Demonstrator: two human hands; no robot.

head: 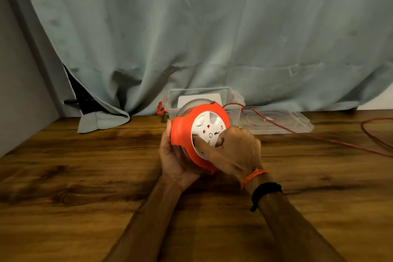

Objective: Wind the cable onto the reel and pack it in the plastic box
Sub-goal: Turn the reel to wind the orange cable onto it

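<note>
Now, working down from the biggest thing I see: a grey curtain [191, 27] fills the back, and a wooden table [85, 198] spreads below it. At twelve o'clock from my hands sits the clear box [176, 100], open, with its lid [297, 122] lying flat at its three o'clock. Both forearms angle in from six o'clock. My left hand [174, 159] cups the orange reel [182, 132] from its eight o'clock side, palm up, holding it just above the table. My right hand [236, 149], fingers curled, presses a finger on the reel's white face. Red cable [319, 138] trails off toward three o'clock.
</note>
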